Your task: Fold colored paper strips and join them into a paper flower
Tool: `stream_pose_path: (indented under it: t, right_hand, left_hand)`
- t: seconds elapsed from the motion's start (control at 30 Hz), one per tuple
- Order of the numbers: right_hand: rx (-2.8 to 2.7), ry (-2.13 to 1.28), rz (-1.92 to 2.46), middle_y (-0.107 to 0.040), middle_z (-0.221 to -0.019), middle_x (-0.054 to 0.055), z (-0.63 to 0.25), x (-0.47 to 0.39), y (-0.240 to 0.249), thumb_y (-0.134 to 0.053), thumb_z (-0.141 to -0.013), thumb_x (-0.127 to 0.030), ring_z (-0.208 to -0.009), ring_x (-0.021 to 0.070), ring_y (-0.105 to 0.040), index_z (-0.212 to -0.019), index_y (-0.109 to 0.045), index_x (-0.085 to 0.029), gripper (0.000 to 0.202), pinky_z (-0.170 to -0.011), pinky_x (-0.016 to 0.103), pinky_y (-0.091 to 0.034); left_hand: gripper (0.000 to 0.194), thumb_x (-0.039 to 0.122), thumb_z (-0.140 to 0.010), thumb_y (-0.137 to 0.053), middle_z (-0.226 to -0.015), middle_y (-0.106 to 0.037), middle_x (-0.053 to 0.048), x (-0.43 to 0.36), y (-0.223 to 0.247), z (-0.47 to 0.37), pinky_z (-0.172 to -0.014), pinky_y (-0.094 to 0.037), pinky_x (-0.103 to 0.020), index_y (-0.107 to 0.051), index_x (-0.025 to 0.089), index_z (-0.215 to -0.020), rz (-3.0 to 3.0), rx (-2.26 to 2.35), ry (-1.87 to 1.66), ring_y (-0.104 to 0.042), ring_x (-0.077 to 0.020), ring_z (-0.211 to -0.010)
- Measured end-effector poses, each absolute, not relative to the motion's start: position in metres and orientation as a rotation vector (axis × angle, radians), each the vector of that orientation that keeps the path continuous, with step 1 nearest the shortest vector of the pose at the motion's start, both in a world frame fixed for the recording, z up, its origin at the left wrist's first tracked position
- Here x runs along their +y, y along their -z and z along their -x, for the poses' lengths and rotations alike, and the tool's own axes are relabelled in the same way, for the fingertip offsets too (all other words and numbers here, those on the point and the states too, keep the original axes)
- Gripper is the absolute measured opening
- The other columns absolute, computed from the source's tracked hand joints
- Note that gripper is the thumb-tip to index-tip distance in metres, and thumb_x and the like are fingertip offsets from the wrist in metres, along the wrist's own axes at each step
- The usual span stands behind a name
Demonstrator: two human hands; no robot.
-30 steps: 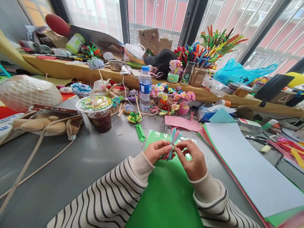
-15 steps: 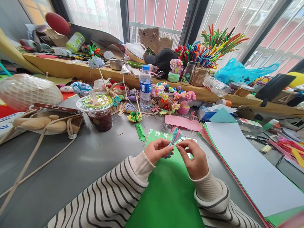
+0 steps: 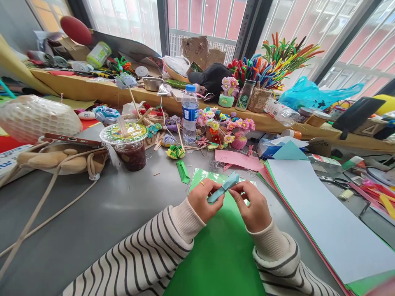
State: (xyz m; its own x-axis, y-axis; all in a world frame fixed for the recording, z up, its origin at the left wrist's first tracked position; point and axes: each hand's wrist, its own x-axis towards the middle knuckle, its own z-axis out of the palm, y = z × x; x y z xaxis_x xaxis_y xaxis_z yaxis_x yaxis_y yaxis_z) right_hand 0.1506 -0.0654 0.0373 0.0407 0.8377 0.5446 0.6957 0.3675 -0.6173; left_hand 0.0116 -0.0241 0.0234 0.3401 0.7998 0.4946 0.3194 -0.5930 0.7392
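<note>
A narrow bundle of folded light-blue paper (image 3: 231, 180), pinched in at its middle, slants up to the right above the green sheet (image 3: 220, 246). My left hand (image 3: 202, 201) is closed around its lower end, thumb and fingers pressing both sides. At the pinched middle, the thumb and forefinger of my right hand (image 3: 253, 207) are closed together. Whatever lies between those right fingertips is too small to make out. Beyond my hands lie a green folded paper strip (image 3: 182, 171) and a yellow-green paper flower (image 3: 175, 152).
On the left stand a lidded drink cup (image 3: 131, 154) and a bag (image 3: 61, 160) with long straps. A water bottle (image 3: 189, 117) stands behind the hands. To the right lies a stack of coloured paper (image 3: 321, 205), with scissors (image 3: 335, 180) past it. Crafts crowd the back ledge (image 3: 148, 98).
The bundle has turned in my left hand: its pink and blue pleated edges showed before, and now its flat blue side shows. My right hand has barely moved.
</note>
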Motion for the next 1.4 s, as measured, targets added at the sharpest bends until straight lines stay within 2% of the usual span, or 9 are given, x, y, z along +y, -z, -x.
stream_pose_path:
  t: [0.23, 0.43, 0.8, 1.0, 1.4]
  right_hand:
    - [-1.658, -0.158, 1.388, -0.053, -0.066, 0.002, -0.148, -0.066, -0.037, -0.048, -0.078, -0.020, -0.059, 0.0114, -0.051, -0.071, -0.054, -0.016, 0.011, -0.050, 0.022, -0.047]
    - [-1.581, -0.265, 1.423, -0.059, -0.072, 0.004, -0.147, -0.066, -0.034, -0.057, -0.072, -0.028, -0.060, 0.0122, -0.056, -0.074, -0.058, -0.016, 0.012, -0.049, 0.023, -0.049]
    - [-1.453, -0.490, 1.437, -0.061, -0.072, 0.005, -0.144, -0.064, -0.029, -0.054, -0.074, -0.028, -0.065, 0.0143, -0.058, -0.074, -0.062, -0.016, 0.014, -0.050, 0.023, -0.050]
    - [-1.502, -0.338, 1.416, -0.060, -0.071, 0.004, -0.141, -0.067, -0.031, -0.052, -0.075, -0.021, -0.064, 0.0133, -0.057, -0.075, -0.062, -0.017, 0.011, -0.051, 0.024, -0.050]
    - [-1.705, 0.082, 1.364, -0.059, -0.069, 0.004, -0.141, -0.069, -0.028, -0.048, -0.077, -0.015, -0.054, 0.0107, -0.053, -0.078, -0.061, -0.016, 0.012, -0.048, 0.022, -0.048]
  left_hand:
    - [0.012, 0.018, -0.066, -0.053, -0.070, -0.060, -0.004, -0.024, -0.022, -0.012, -0.057, -0.048, -0.023, -0.055, 0.014, -0.078, -2.140, 1.043, -1.259, -0.056, -0.0113, -0.059]
    - [0.013, 0.020, -0.066, -0.055, -0.067, -0.062, -0.003, -0.024, -0.022, -0.012, -0.057, -0.049, -0.024, -0.053, 0.015, -0.077, -2.094, 1.087, -1.244, -0.058, -0.0118, -0.057]
    - [0.013, 0.021, -0.067, -0.054, -0.069, -0.063, -0.004, -0.026, -0.021, -0.014, -0.057, -0.051, -0.024, -0.053, 0.014, -0.078, -2.022, 1.058, -1.236, -0.060, -0.0126, -0.060]
    - [0.013, 0.021, -0.066, -0.054, -0.070, -0.063, -0.004, -0.026, -0.021, -0.014, -0.057, -0.051, -0.024, -0.052, 0.015, -0.077, -1.974, 1.048, -1.188, -0.060, -0.0131, -0.062]
    - [0.011, 0.025, -0.066, -0.055, -0.063, -0.062, -0.002, -0.027, -0.025, -0.014, -0.049, -0.049, -0.024, -0.049, 0.017, -0.071, -1.829, 1.024, -1.100, -0.058, -0.0124, -0.053]
